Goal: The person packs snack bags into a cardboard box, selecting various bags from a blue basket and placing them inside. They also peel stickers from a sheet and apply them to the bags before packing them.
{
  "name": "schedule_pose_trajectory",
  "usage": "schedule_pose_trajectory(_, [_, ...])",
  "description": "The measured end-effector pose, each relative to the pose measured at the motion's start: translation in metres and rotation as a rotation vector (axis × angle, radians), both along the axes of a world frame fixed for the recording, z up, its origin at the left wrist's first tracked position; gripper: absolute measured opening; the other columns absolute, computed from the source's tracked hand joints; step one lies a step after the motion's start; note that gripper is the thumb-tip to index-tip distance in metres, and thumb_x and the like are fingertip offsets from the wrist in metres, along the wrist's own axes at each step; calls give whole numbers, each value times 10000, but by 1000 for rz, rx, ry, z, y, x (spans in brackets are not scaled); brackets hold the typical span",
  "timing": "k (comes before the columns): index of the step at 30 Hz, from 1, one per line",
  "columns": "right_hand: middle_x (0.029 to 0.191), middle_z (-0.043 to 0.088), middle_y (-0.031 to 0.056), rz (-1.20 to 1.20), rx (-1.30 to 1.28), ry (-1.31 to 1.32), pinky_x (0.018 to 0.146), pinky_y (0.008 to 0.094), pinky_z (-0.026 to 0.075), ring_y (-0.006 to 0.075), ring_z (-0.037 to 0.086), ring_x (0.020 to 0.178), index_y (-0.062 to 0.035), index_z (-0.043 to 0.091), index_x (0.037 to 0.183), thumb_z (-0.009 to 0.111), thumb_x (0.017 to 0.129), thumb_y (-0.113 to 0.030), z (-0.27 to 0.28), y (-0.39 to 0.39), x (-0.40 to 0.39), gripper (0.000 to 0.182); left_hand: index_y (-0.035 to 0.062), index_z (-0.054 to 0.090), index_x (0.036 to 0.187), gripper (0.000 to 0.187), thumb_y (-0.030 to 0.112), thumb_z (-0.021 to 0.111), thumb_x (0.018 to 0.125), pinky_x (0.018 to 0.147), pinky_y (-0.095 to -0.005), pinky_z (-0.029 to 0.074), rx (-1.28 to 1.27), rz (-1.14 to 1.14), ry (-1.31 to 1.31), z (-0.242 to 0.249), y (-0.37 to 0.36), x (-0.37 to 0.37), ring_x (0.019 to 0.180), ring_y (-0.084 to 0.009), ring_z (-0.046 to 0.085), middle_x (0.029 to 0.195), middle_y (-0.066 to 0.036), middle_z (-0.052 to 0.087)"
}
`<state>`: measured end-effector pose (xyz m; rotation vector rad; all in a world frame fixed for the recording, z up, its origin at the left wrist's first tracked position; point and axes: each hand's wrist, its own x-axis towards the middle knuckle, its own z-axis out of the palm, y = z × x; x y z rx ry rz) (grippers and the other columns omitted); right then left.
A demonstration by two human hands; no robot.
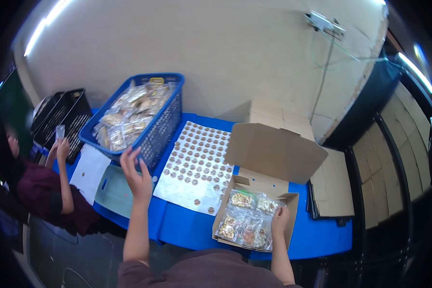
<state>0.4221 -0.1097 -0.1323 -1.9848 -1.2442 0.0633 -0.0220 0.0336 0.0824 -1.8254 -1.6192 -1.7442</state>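
My left hand (pixel 137 178) is raised at the near end of a blue plastic basket (pixel 165 110), fingers spread and holding nothing. Clear plastic packets of snacks (pixel 134 113) fill that basket. On the right, my right hand (pixel 280 222) is inside the right side of an open cardboard box (pixel 294 211). Its fingers are closed at the edge of a clear snack packet (pixel 268 205); the fingertips are partly hidden. Several more packets of pale, nut-like pieces (pixel 229 228) lie flat in the box, whose lid (pixel 273 151) stands up behind.
Between basket and box lies a white sheet of round stickers (pixel 177 189) on the blue table cover (pixel 182 235). A pale green tray (pixel 111 196) sits left. Flat cardboard (pixel 333 187) lies right. Another person (pixel 43 187) holds a small packet beside black crates (pixel 74 115).
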Motion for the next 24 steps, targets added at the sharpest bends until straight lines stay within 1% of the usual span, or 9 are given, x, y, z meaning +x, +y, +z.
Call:
schedule_pose_trajectory(3, [808, 516, 134, -60, 47, 51, 666, 375, 408, 276, 498, 706, 3, 590, 1055, 510, 905, -129, 35, -8, -8, 216, 46, 602, 1080, 232, 50, 507, 868, 921, -393, 408, -37, 62, 250, 36, 37, -48, 1083, -310, 520, 1143, -153, 529])
schedule_pose_trajectory(5, [956, 502, 140, -114, 265, 233, 735, 359, 409, 255, 499, 835, -11, 483, 1243, 487, 916, -118, 60, -9, -20, 344, 52, 613, 1068, 226, 58, 512, 867, 925, -394, 407, -74, 53, 259, 33, 67, -82, 1080, -307, 526, 1119, -150, 548])
schedule_pose_trajectory(8, [1115, 438, 157, -149, 446, 60, 812, 354, 400, 247, 463, 954, -26, 387, 1330, 465, 926, -116, 54, -13, -16, 422, 82, 623, 1088, 262, 133, 601, 832, 893, -374, 439, -371, 89, 366, 7, 110, -130, 1038, -281, 572, 1100, -133, 591])
schedule_pose_trajectory(9, [1190, 385, 171, -160, 423, 67, 855, 358, 399, 265, 441, 1004, -28, 373, 1348, 454, 926, -105, 54, -17, -16, 437, 93, 633, 1081, 298, 175, 650, 795, 874, -374, 454, -520, 8, 225, 5, 118, -139, 1007, -275, 593, 1078, -128, 614])
schedule_pose_trajectory(12, [1196, 373, 173, -229, 349, 137, 861, 356, 402, 272, 441, 1011, -22, 383, 1341, 451, 930, -103, 59, -27, -21, 425, 109, 665, 1051, 420, 276, 767, 680, 826, -377, 489, -584, -19, 104, -13, 145, -163, 958, -258, 631, 1027, -118, 660])
schedule_pose_trajectory(17, [1213, 359, 156, -208, 362, 77, 804, 330, 404, 241, 441, 959, -15, 430, 1289, 455, 872, -26, 43, -42, -13, 418, 114, 665, 1088, 532, 277, 802, 600, 860, -378, 488, -1091, 117, 466, -29, 186, -195, 1006, -305, 614, 1086, -140, 650])
schedule_pose_trajectory(19, [1207, 358, 133, -249, 339, 77, 782, 307, 395, 234, 430, 978, -12, 457, 1249, 423, 765, 75, 46, -47, -18, 493, 98, 664, 1081, 539, 272, 805, 590, 881, -377, 484, -1073, 150, 502, -29, 200, -205, 1024, -314, 607, 1093, -152, 645])
schedule_pose_trajectory(22, [1205, 360, 127, -290, 300, 4, 771, 298, 395, 228, 426, 1002, -8, 468, 1230, 409, 755, 88, 53, -61, -15, 488, 54, 651, 1076, 478, 223, 758, 642, 936, -393, 466, -1096, 182, 506, -34, 208, -219, 1085, -329, 577, 1144, -171, 615])
schedule_pose_trajectory(24, [1200, 364, 124, -312, 308, 8, 767, 299, 396, 226, 429, 1006, -8, 474, 1220, 410, 760, 88, 57, -66, -11, 474, 81, 651, 1117, 500, 272, 744, 665, 929, -389, 462, -1035, 404, 518, -57, 232, -245, 1076, -328, 577, 1154, -185, 607])
